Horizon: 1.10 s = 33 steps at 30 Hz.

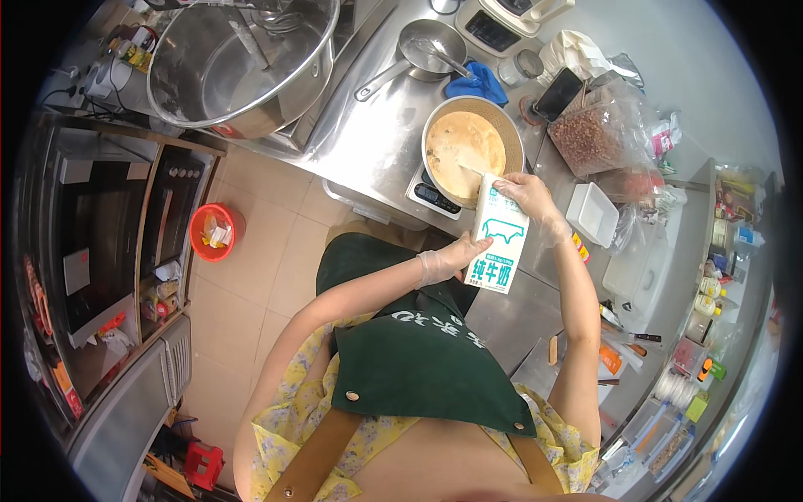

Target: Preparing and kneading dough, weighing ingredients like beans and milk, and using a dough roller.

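A white and green milk carton [499, 237] is tilted, its top end over the rim of a round pan [504, 118]. A white stream runs from it onto the tan, creamy mixture [458, 151] in the pan. My left hand [457, 253] grips the carton's lower left side, the thumb on its front. My right hand [529, 199] is closed round the upper right side near the spout. Both hands wear clear thin gloves. The pan stands on a digital kitchen scale [432, 197], mostly hidden beneath it.
A saucepan [424, 43] and a blue cloth [477, 84] lie beyond the pan. Right of it are a propped phone [558, 94], a bag of brown pieces [595, 130] and a white tray [593, 213]. A large mixing bowl [280, 107] stands far left. An orange bin [218, 232] sits on the floor.
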Available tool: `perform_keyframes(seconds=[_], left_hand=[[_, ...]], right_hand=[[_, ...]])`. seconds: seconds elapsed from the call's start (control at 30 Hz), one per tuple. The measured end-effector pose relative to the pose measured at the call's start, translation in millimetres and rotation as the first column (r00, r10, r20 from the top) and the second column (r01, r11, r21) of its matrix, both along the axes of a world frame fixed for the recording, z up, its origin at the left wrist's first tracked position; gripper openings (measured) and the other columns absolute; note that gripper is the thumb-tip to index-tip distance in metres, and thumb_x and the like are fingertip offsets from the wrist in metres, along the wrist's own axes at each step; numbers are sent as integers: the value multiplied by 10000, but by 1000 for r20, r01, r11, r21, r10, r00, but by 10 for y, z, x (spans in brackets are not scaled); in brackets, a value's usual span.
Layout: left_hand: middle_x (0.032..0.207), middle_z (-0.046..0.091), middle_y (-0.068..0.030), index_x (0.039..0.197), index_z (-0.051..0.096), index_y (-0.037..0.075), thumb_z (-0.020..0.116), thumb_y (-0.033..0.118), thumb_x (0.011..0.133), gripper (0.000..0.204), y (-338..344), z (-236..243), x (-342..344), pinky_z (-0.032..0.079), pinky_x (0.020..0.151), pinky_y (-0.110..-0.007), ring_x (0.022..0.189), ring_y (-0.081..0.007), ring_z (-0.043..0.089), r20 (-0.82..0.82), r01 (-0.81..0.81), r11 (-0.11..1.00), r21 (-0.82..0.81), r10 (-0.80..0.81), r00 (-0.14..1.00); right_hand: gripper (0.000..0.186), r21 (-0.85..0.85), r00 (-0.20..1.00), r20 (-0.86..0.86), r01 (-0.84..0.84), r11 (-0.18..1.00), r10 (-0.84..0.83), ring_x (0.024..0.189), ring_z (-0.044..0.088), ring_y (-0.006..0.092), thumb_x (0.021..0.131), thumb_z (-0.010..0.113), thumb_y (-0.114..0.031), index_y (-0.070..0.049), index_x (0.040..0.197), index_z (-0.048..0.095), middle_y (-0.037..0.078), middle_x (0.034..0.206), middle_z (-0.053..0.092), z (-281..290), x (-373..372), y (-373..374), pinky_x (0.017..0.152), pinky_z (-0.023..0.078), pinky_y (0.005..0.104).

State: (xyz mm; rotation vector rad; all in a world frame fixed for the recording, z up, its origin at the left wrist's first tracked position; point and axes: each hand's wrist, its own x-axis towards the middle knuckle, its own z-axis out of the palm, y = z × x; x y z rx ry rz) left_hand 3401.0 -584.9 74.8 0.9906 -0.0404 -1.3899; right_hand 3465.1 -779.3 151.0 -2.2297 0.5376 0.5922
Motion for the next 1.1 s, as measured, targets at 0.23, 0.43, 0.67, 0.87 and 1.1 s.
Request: perform_keyframes(seconds=[0.23,0.43,0.67,0.87,1.1], left_hand=[[1107,584,-87,1348,304,90,431,605,912,686,1,-42,-21,558,636,-397,944,-169,626,-33,70,997,-45,-71,997],[1203,548,-87,1402,252,115,391,616,922,708,10,12,-10,569,713,-416,1045,-166,600,-14,124,987,-106,-126,992],[1218,542,-89,1410,244,121,394,621,918,718,15,33,4,566,728,-427,1060,-170,594,-27,133,984,-116,-137,990],[1229,538,-92,1420,232,118,378,643,911,745,47,105,18,554,760,-435,1076,-178,587,-18,139,983,-121,-142,990],[1242,527,-100,1421,229,111,372,659,904,767,51,128,23,549,770,-439,1099,-189,573,-24,135,980,-149,-140,990]], right_hand=[[417,-14,999,-49,-6,1000,5,680,651,131,808,713,-378,3,977,695,79,774,692,-7,3,0,625,501,277],[410,22,995,-95,30,999,-28,683,651,129,804,720,-374,1,971,698,72,776,694,13,-14,4,633,501,274],[405,3,997,-80,18,1000,-18,694,653,130,806,721,-371,3,961,702,72,781,696,34,-16,13,642,501,273],[414,-37,995,-97,-1,999,-3,707,647,127,810,717,-379,2,972,701,71,789,694,161,4,84,662,501,271],[428,-86,993,-120,-23,996,13,722,647,133,806,712,-405,-13,976,706,71,791,694,205,13,115,691,500,277]])
